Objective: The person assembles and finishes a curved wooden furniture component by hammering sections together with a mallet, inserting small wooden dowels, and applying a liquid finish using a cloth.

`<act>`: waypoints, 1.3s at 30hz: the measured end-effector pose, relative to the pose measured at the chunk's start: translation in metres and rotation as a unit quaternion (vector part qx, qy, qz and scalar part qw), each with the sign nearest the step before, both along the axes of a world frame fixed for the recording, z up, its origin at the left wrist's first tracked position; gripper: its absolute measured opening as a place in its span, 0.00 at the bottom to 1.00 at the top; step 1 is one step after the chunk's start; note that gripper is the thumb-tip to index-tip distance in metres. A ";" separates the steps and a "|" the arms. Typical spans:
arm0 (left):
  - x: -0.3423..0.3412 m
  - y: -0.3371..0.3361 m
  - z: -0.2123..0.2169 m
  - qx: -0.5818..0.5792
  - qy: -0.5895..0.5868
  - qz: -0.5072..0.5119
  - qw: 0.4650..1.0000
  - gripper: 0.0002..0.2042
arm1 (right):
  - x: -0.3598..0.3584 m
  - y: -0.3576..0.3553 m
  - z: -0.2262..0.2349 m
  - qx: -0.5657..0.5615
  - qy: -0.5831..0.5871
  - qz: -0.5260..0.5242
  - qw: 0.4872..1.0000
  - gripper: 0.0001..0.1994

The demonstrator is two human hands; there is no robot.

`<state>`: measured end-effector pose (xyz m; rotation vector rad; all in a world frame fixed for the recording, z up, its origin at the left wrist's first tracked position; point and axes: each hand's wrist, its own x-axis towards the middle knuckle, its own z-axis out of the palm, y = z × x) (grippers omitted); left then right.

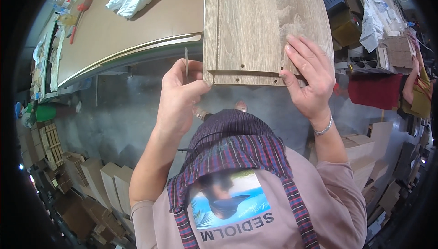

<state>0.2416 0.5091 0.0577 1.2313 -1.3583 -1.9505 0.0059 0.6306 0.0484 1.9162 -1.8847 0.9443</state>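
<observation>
A wood-grain panel (255,25) with small dark holes lies in front of me, and its near end juts past the table's edge. Along that end runs a narrow strip (255,80) of the same wood grain, with holes of its own. My right hand (310,69) rests on the panel's right side, fingers stretched out and thumb at the near edge. At the near left corner, my left hand (180,87) is closed around a thin metal blade (186,62) that points up between the fingers. Its thumb reaches the panel's corner. The blade's handle, if any, is hidden.
A brown-topped table (118,39) extends to the left, carrying a crumpled white cloth (131,2) and a red-handled tool (81,14). Another person (417,85) is at the far right beside a dark red cloth (372,89). Stacked boards (114,183) stand behind me on the left.
</observation>
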 end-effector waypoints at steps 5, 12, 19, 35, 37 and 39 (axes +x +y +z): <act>-0.002 0.004 0.009 -0.041 -0.045 0.004 0.998 0.15 | -0.001 -0.001 -0.001 -0.005 0.001 0.004 1.000 0.19; 0.025 -0.004 -0.003 -0.328 -0.108 -0.069 0.936 0.08 | -0.001 -0.001 -0.001 -0.013 0.004 0.009 1.000 0.18; 0.015 -0.006 0.001 -0.463 -0.149 -0.052 0.872 0.04 | 0.003 0.002 0.002 0.025 0.000 0.008 1.000 0.19; 0.021 -0.013 0.011 -0.406 -0.142 -0.103 0.897 0.05 | -0.001 -0.001 -0.003 0.000 0.017 0.003 1.000 0.19; 0.018 -0.015 0.010 -0.398 -0.133 -0.068 0.905 0.05 | 0.000 -0.001 -0.002 -0.003 0.023 0.005 1.000 0.20; 0.013 -0.018 0.008 -0.395 -0.112 -0.041 0.911 0.05 | 0.002 0.000 0.001 0.005 0.025 0.012 1.000 0.24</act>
